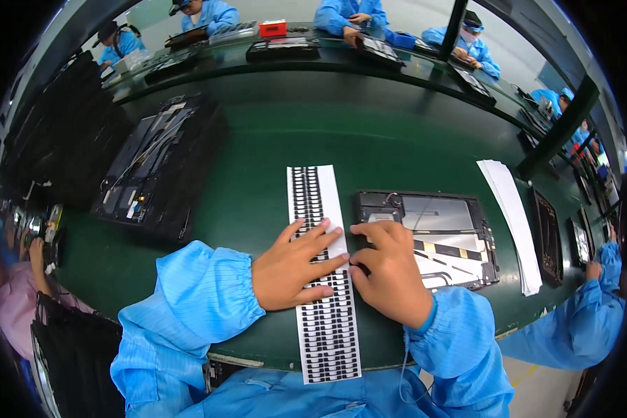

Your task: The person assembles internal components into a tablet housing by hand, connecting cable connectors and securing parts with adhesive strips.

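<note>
A long white sheet [327,327] with rows of small black die-cut stickers lies lengthwise before me, its near end over the table's edge. Fingers spread, my left hand [296,268] presses flat on its middle. At the sheet's right edge, my right hand [391,272] is curled with thumb and fingertips drawn together; whatever is between them is too small or hidden to make out. Just beyond that hand lies an opened flat device housing [453,244] with silver plates, black strips and a thin cable, partly covered by the hand.
Stacked device housings in black foam [150,164] stand at the left of the green table [258,139]. White sheets [512,223] lie at the right, beside a black tray [547,233]. Co-workers in blue sit at a far bench [223,63]; others work at both sides.
</note>
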Demonstrator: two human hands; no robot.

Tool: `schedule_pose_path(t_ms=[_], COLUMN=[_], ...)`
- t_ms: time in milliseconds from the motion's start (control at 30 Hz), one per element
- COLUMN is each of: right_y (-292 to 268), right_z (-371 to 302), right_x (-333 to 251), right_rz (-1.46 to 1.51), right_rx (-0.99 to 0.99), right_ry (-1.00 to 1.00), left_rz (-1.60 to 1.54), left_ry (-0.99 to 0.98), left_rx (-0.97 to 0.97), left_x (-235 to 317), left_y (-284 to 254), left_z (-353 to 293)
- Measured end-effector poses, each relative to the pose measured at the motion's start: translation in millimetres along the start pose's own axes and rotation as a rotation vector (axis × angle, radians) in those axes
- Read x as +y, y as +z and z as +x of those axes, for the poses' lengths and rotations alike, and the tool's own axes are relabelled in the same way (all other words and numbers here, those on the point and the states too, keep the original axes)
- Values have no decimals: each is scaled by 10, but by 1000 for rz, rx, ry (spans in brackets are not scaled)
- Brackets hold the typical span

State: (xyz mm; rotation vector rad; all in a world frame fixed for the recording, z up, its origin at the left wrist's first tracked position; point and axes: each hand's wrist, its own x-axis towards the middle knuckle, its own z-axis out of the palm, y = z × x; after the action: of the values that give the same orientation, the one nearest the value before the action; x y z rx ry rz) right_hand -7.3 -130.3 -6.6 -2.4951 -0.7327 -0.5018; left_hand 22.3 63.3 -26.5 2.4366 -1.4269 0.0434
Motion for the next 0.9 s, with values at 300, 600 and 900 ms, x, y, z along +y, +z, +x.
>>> schedule_pose_path(t_ms=[300,600,900], right_y=[24,9,-678], right_z=[10,33,-257], right_x=[-230,-241,-59], right_rz=[-119,21,35], right_rx=[-5,-2,190], right_ry=[2,49,56], left_rz=[16,22,-76], left_ry=[21,25,-2], left_rx=[38,29,169], left_x=[-6,5,71], left_y=[32,23,-76], left_z=[-5,26,-17])
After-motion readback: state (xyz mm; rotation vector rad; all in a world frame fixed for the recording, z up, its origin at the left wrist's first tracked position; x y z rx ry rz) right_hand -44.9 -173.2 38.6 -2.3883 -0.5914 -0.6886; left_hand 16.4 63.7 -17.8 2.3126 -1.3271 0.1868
